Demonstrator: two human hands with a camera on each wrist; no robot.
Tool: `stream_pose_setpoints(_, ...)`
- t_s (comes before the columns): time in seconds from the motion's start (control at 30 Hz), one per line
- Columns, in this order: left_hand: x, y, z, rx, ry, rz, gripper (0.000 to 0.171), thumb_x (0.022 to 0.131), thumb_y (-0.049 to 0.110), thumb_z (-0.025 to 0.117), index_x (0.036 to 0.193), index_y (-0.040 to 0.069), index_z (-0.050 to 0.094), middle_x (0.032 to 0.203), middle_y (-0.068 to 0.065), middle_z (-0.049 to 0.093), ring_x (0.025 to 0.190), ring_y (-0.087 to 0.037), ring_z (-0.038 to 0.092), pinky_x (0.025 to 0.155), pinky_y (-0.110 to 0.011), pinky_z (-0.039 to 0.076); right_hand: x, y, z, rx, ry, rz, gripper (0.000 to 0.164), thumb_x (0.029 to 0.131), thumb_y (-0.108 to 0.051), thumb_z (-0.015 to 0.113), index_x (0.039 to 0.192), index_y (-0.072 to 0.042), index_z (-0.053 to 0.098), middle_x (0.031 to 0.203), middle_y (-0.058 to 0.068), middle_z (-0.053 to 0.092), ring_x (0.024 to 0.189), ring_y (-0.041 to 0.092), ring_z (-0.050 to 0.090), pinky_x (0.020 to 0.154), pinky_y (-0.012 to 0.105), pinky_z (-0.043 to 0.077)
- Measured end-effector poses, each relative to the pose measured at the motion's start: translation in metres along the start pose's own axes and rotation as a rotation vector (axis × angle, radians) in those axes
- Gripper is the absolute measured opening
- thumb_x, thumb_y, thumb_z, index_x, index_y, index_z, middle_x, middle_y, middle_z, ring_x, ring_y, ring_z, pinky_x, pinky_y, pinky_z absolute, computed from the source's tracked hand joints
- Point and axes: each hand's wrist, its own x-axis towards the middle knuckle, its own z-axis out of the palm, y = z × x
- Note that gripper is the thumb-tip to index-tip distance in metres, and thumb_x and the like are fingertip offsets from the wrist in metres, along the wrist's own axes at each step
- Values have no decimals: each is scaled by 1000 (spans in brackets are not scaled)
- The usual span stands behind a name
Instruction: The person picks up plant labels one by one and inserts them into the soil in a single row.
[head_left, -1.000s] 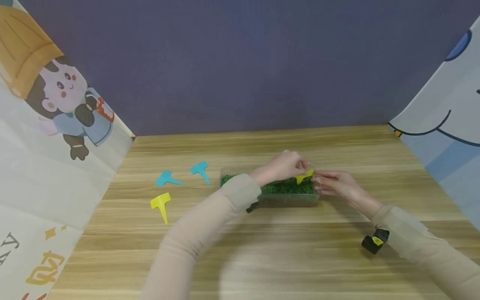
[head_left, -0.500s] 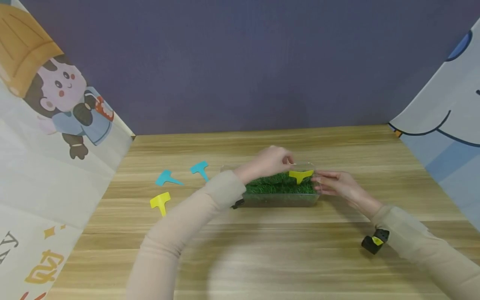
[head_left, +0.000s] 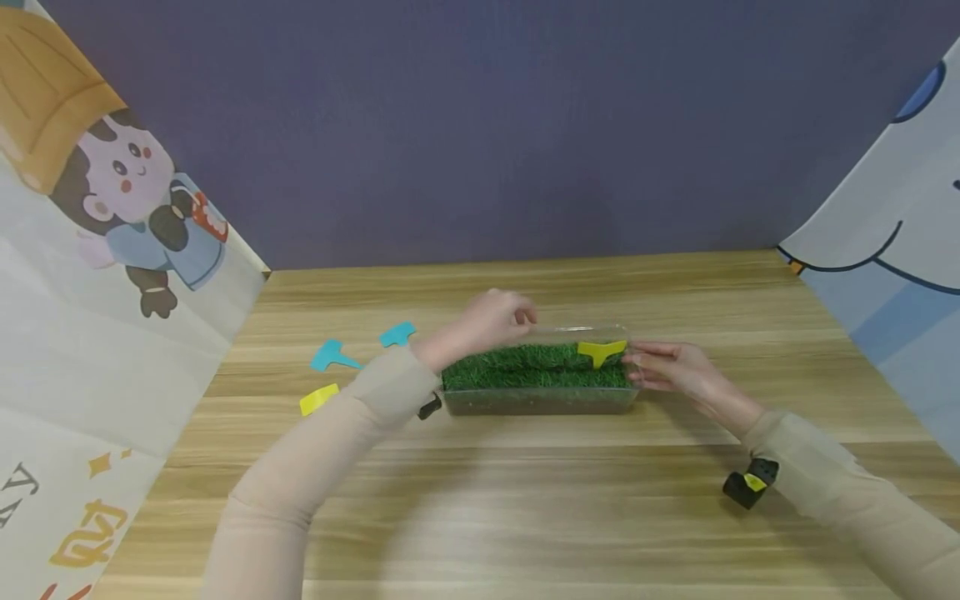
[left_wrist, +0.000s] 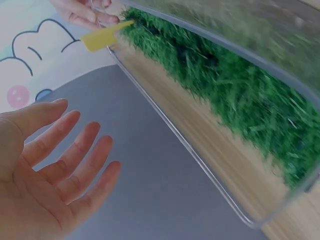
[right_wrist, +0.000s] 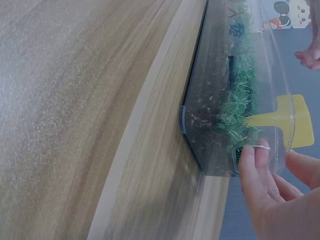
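Note:
A clear plastic planter box (head_left: 540, 402) filled with green artificial grass (head_left: 517, 362) sits on the table. One yellow T-shaped plant label (head_left: 602, 352) stands upright in the grass at its right end. My left hand (head_left: 483, 321) is above the box's back left part; in the left wrist view its fingers are spread and hold nothing. With nearly straight fingers, my right hand (head_left: 675, 371) touches the right end wall, close to the label. In the right wrist view, fingertips (right_wrist: 261, 150) rest against the clear wall.
Two blue T-shaped labels (head_left: 333, 356) and another yellow label (head_left: 318, 398) lie on the wooden table left of the box, partly covered by the left sleeve (head_left: 393, 385). A dark panel (head_left: 525, 133) rises behind; printed sheets (head_left: 60, 333) hang at both sides.
My left hand has come off the yellow label, leaving it upright in the grass, and moved left over the box. The right hand has stayed at the right end.

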Motion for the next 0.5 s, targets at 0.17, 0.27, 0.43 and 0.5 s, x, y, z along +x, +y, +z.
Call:
stream_pose_setpoints(0.17, -10, -13, -5, -16, 28, -30, 20, 87, 15, 55, 102, 5, 63, 97, -5, 64, 86, -15, 58, 77, -26, 47, 0, 0, 0, 0, -1, -1, 59, 90, -21, 52, 135, 6, 25, 127, 25, 39, 91, 11, 61, 81, 27, 48)
stream_pose_setpoints(0.27, -16, -20, -9, -15, 36, -45, 19, 86, 16, 56, 101, 6, 63, 94, -4, 64, 83, -15, 58, 75, -25, 47, 0, 0, 0, -3, -1, -5, 59, 90, -21, 52, 135, 6, 26, 128, 26, 39, 91, 12, 61, 81, 28, 47)
stream_pose_setpoints(0.43, -25, -32, -14, -7, 75, -72, 19, 86, 19, 57, 99, 6, 64, 89, -4, 64, 78, -15, 58, 70, -25, 48, 0, 0, 0, -12, 0, -7, 59, 90, -21, 52, 135, 6, 26, 128, 27, 38, 92, 12, 61, 81, 28, 48)
stream_pose_setpoints(0.5, -29, -39, -16, -18, 101, -88, 19, 86, 19, 57, 99, 6, 64, 89, -4, 64, 78, -15, 58, 70, -26, 48, 0, 0, 0, -13, 1, -5, 59, 90, -21, 52, 135, 6, 25, 128, 27, 38, 91, 11, 61, 81, 28, 47)
